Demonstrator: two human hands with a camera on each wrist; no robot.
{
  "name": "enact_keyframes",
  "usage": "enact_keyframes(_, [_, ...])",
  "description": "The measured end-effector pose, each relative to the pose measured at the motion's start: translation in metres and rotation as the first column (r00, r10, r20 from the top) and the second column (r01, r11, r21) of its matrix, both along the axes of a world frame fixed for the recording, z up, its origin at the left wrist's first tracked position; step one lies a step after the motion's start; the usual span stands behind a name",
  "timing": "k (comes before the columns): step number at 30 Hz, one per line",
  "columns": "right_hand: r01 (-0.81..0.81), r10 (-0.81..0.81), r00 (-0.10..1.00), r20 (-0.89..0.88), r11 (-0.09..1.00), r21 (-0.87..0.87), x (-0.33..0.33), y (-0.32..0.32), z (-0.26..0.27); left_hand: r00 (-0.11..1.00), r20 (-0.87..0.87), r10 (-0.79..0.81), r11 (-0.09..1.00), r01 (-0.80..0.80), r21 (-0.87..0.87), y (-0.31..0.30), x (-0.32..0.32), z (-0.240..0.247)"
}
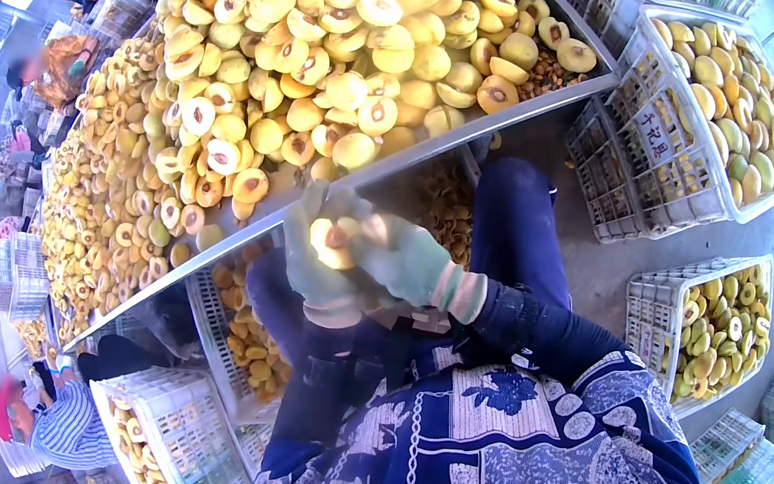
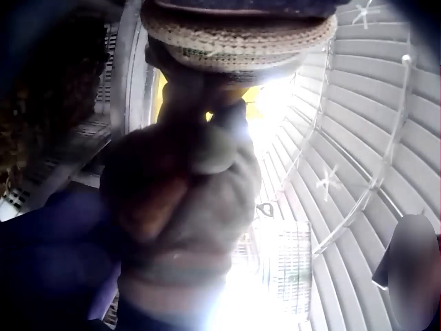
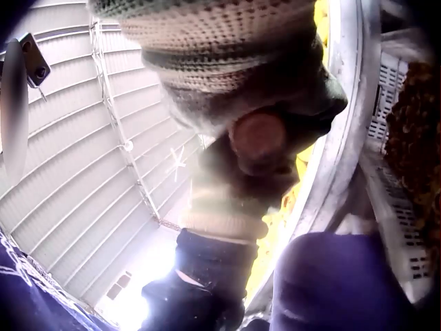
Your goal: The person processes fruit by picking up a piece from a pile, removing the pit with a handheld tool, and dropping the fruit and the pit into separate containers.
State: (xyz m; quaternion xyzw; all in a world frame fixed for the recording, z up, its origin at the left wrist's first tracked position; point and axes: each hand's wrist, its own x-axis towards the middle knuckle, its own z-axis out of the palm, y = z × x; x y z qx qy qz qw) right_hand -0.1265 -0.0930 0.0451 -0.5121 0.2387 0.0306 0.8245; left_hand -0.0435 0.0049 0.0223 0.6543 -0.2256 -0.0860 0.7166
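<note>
Both hands wear pale green knitted gloves and meet over the lap, close to the table's metal edge. In the head view my left hand [image 1: 314, 266] grips a halved apricot [image 1: 330, 245], its bright cut face and brown middle turned up. Against it, my right hand [image 1: 414, 265] curls its fingers round another apricot piece [image 1: 375, 229], partly hidden by the glove. The right wrist view shows a round brownish piece [image 3: 258, 134] between the two gloves. In the left wrist view the gloved hands are dark and blurred, and their fingertips are largely hidden.
Halved apricots [image 1: 272, 72] heap on the metal-edged table [image 1: 486, 126], with loose stones [image 1: 560, 77] at its right corner. Below the edge sit a crate of apricots [image 1: 259, 343] and a brown heap [image 1: 449, 201]. Full crates [image 1: 662, 164] stand right. Other people [image 1: 65, 424] work at left.
</note>
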Motion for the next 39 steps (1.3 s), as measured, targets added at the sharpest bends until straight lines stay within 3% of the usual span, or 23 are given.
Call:
enact_keyframes(2, [-0.104, 0.157, 0.987, 0.025, 0.755, -0.647, -0.009, -0.001, 0.006, 0.852, -0.477, -0.214, 0.925, 0.02, -0.38, 0.01, 0.003, 0.003])
enact_keyframes(3, [-0.279, 0.265, 0.958, -0.112, 0.76, -0.587, -0.014, -0.006, 0.011, 0.955, -0.276, -0.108, 0.981, 0.057, -0.185, 0.01, 0.0, 0.002])
enact_keyframes(4, [-0.283, 0.27, 0.956, -0.113, 0.76, -0.584, -0.014, -0.005, 0.011, 0.955, -0.278, -0.103, 0.982, 0.053, -0.182, 0.012, -0.001, 0.001])
enact_keyframes(6, [-0.236, 0.298, 0.954, -0.039, 0.66, -0.714, -0.014, -0.005, 0.009, 0.985, 0.166, -0.055, 0.987, 0.028, 0.16, 0.013, 0.002, 0.0])
enact_keyframes(7, [-0.235, 0.298, 0.954, -0.038, 0.66, -0.714, -0.014, -0.003, 0.005, 0.997, 0.075, -0.037, 0.999, 0.039, -0.023, 0.009, 0.001, 0.001])
enact_keyframes(11, [-0.171, 0.327, 0.944, 0.047, 0.604, -0.779, -0.018, 0.002, 0.002, 0.955, 0.297, 0.001, 0.993, -0.035, 0.109, 0.009, -0.005, 0.018])
enact_keyframes(13, [-0.21, 0.355, 0.934, 0.029, 0.615, -0.76, -0.019, 0.004, -0.007, 0.967, -0.191, -0.166, 0.971, 0.127, -0.202, 0.013, -0.004, 0.021])
enact_keyframes(14, [-0.182, 0.399, 0.913, 0.084, 0.585, -0.79, -0.015, 0.006, -0.024, 0.968, -0.191, -0.166, 0.971, 0.126, -0.203, 0.013, -0.004, 0.019])
enact_keyframes(15, [-0.152, 0.445, 0.885, 0.138, 0.556, -0.817, -0.014, 0.009, -0.04, 0.978, 0.19, -0.089, 0.996, 0.083, 0.043, 0.014, -0.003, 0.015])
enact_keyframes(16, [-0.153, 0.447, 0.884, 0.139, 0.558, -0.816, -0.014, 0.007, -0.029, 0.831, 0.548, -0.097, 0.966, -0.054, 0.253, 0.015, -0.003, 0.013])
enact_keyframes(17, [-0.365, 0.486, 0.872, -0.055, 0.571, -0.736, -0.015, 0.0, -0.005, 0.983, -0.106, -0.151, 0.987, 0.145, -0.065, 0.015, -0.006, 0.019])
enact_keyframes(18, [-0.552, 0.529, 0.814, -0.241, 0.572, -0.607, -0.016, -0.006, 0.013, 0.983, -0.107, -0.152, 0.987, 0.146, -0.065, 0.018, -0.004, 0.017])
enact_keyframes(21, [-0.669, 0.556, 0.743, -0.372, 0.615, -0.417, -0.016, -0.013, 0.035, 0.956, 0.039, -0.29, 0.953, 0.285, 0.099, 0.023, 0.001, 0.012])
enact_keyframes(22, [-0.668, 0.555, 0.744, -0.371, 0.618, -0.415, -0.018, -0.013, 0.031, 0.948, -0.179, -0.263, 0.964, 0.266, -0.009, 0.021, -0.002, 0.019])
enact_keyframes(23, [-0.655, 0.603, 0.752, -0.267, 0.726, -0.208, -0.02, -0.015, 0.023, 0.887, -0.39, -0.246, 0.969, 0.22, -0.11, 0.019, -0.003, 0.022])
enact_keyframes(24, [-0.628, 0.623, 0.767, -0.153, 0.778, 0.017, -0.021, -0.015, 0.015, 0.887, -0.39, -0.246, 0.969, 0.221, -0.109, 0.018, -0.002, 0.022])
enact_keyframes(25, [-0.627, 0.622, 0.768, -0.152, 0.779, 0.019, -0.021, -0.008, 0.004, 0.9, -0.344, -0.266, 0.963, 0.263, -0.055, 0.019, -0.001, 0.02])
enact_keyframes(27, [-0.392, 0.388, 0.918, -0.083, 0.853, -0.345, -0.024, 0.009, -0.012, 0.91, -0.299, -0.289, 0.953, 0.303, 0.003, 0.016, 0.0, 0.024])
enact_keyframes(30, [-0.447, 0.435, 0.885, -0.167, 0.894, -0.039, -0.027, -0.008, 0.036, 0.957, -0.046, -0.288, 0.942, 0.292, 0.167, 0.008, 0.001, 0.03])
enact_keyframes(32, [-0.377, 0.376, 0.92, -0.11, 0.926, 0.007, -0.025, -0.002, 0.021, 0.812, -0.519, -0.269, 0.962, 0.199, -0.188, 0.001, 0.005, 0.023])
enact_keyframes(35, [-0.279, 0.283, 0.958, -0.037, 0.956, 0.091, -0.026, -0.002, 0.021, 0.901, -0.365, -0.236, 0.971, 0.203, -0.127, 0.002, -0.013, 0.019])
enact_keyframes(37, [-0.419, 0.394, 0.89, -0.23, 0.905, -0.074, -0.024, -0.007, 0.033, 0.892, -0.389, -0.231, 0.971, 0.19, -0.143, 0.003, -0.013, 0.018])
enact_keyframes(39, [-0.463, 0.452, 0.87, -0.199, 0.886, -0.013, -0.024, -0.018, 0.041, 0.878, -0.426, -0.22, 0.972, 0.158, -0.175, 0.001, -0.014, 0.019])
